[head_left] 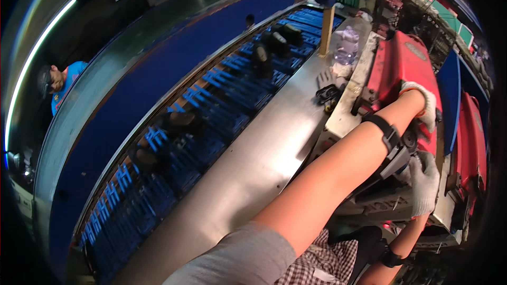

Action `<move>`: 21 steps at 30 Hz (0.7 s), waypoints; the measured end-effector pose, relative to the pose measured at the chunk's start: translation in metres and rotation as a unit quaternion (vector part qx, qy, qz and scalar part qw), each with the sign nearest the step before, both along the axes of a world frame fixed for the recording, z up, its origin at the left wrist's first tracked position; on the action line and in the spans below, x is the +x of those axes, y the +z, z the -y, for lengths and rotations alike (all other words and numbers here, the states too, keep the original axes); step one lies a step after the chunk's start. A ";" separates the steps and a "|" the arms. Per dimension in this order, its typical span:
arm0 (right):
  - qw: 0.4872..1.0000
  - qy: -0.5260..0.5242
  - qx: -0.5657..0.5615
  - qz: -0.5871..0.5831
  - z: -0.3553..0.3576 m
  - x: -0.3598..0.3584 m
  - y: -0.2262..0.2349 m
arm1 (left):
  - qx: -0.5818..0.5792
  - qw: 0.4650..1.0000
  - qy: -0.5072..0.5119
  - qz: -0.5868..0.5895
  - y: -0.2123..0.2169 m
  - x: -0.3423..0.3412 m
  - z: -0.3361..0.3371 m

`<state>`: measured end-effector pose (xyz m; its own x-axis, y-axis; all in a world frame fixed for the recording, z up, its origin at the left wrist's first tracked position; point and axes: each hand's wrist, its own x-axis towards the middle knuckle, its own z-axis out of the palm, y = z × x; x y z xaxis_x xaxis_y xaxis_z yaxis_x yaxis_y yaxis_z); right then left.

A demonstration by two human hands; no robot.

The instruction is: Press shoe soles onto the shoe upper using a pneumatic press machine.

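Note:
A red machine housing (395,60) with a pale oval plate stands at the right on a pale metal base. My left hand (422,103), in a white knit glove, lies over the right side of this housing; most of its fingers are hidden. Below it, my right hand (424,184), also gloved, is at the machine's near end with its fingers bent against a grey metal part (396,163). Whatever those fingers hold is too small to make out. A dark round knob (409,138) sits between the two hands.
A shiny metal bench top (248,171) runs diagonally beside a conveyor of blue slats (195,95) carrying several dark pieces. A clear plastic bottle (347,45) stands near a wooden post (327,31). A second red machine (471,148) is at far right; another person (63,82) is far left.

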<state>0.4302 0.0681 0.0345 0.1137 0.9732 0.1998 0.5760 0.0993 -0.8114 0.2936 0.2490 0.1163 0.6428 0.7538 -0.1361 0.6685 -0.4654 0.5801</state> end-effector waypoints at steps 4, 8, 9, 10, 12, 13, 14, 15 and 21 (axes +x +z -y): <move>0.996 -0.010 0.023 0.091 -0.007 0.010 -0.004 | 0.161 0.986 0.023 -0.045 0.003 0.001 0.016; 0.994 -0.013 0.030 0.103 -0.002 0.003 0.003 | 0.175 0.983 0.040 -0.049 0.004 -0.004 0.027; 0.993 -0.008 0.044 0.108 -0.001 0.006 0.002 | 0.177 0.982 0.043 -0.041 0.005 -0.003 0.030; 0.989 -0.011 0.075 0.128 -0.001 0.006 -0.004 | 0.185 0.980 0.049 -0.048 0.003 -0.005 0.032; 0.991 -0.008 0.066 0.119 -0.004 0.005 -0.002 | 0.191 0.979 0.050 -0.055 0.005 -0.007 0.032; 0.992 -0.008 0.052 0.114 -0.004 0.005 -0.001 | 0.192 0.979 0.047 -0.059 0.006 -0.007 0.033; 0.992 -0.010 0.049 0.114 -0.006 0.007 -0.003 | 0.193 0.978 0.049 -0.059 0.007 -0.006 0.033; 0.991 -0.013 0.048 0.123 -0.008 0.010 -0.007 | 0.191 0.979 0.047 -0.058 0.007 -0.005 0.034; 0.998 0.026 -0.009 0.065 -0.005 0.016 0.012 | 0.210 0.974 0.060 -0.058 0.007 -0.002 0.036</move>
